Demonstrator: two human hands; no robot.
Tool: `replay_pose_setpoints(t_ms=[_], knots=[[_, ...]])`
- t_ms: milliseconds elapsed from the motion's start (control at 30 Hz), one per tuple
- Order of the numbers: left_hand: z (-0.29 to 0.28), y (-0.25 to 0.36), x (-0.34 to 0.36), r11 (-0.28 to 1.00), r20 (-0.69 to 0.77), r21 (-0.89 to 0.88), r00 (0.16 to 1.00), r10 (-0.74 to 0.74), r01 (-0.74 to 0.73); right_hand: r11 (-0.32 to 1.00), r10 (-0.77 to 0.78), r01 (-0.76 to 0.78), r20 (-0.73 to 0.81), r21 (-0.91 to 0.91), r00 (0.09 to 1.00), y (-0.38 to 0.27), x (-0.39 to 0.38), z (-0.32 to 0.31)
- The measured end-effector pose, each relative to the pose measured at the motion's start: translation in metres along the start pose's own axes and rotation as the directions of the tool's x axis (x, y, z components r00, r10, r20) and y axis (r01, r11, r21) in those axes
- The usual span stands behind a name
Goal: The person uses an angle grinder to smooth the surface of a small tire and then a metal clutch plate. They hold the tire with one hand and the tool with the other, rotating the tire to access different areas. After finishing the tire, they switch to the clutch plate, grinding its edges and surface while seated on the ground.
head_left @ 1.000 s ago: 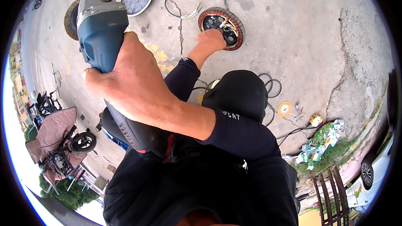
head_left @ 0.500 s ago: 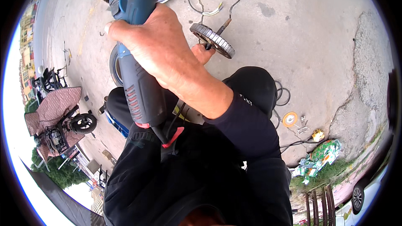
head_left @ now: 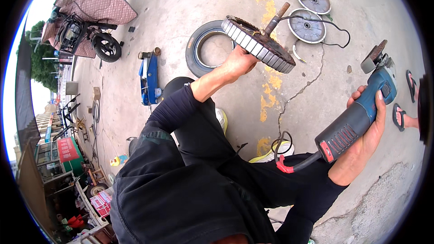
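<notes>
Motor core (head_left: 257, 47) hung tilted over the concrete floor (head_left: 330, 90), its shaft (head_left: 277, 19) rising toward far right. On my feed, the left hand (head_left: 238, 64) had its grip closed at the core's near-left edge — fingertips hidden. The right hand (head_left: 371, 133) wrapped its grip around the angle grinder (head_left: 346, 135), head (head_left: 385, 81) pointing far, likely so it stayed clear of the legs (head_left: 203, 131). I noticed red-and-white cartons (head_left: 101, 203) near left — contents I couldn't tell.

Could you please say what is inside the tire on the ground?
Inside the tire, concrete shows; its right edge is partly hidden behind the left hand and metal wheel.
</notes>
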State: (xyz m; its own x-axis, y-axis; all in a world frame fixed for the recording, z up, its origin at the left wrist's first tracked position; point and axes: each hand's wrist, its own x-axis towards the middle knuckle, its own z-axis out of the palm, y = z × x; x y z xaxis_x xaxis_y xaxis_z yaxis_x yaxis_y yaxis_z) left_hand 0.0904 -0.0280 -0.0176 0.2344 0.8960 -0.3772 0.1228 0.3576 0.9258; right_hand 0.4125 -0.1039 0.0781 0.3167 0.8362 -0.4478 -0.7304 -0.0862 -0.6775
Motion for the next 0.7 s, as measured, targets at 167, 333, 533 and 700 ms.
replay_pose_setpoints(t_ms=[167,333,533,700], knots=[[-0.012,-0.014,-0.009,0.871,0.241,-0.464,0.969,-0.049,0.16,1.0,0.011,-0.01,0.112,-0.008,0.994,0.005,-0.007,0.01],[-0.014,0.0,-0.023,0.726,0.405,-0.59,0.907,-0.112,0.353,0.996,-0.065,0.075,0.182,-0.053,0.981,0.018,-0.009,0.022],[-0.02,-0.009,-0.029,0.569,0.641,-0.65,0.766,0.056,0.503,0.995,-0.088,0.098,0.225,-0.033,0.97,0.026,-0.011,0.03],[-0.025,-0.018,-0.028,0.48,0.74,-0.642,0.647,0.185,0.598,0.998,-0.055,0.059,0.249,-0.006,0.967,0.029,-0.011,0.031]])
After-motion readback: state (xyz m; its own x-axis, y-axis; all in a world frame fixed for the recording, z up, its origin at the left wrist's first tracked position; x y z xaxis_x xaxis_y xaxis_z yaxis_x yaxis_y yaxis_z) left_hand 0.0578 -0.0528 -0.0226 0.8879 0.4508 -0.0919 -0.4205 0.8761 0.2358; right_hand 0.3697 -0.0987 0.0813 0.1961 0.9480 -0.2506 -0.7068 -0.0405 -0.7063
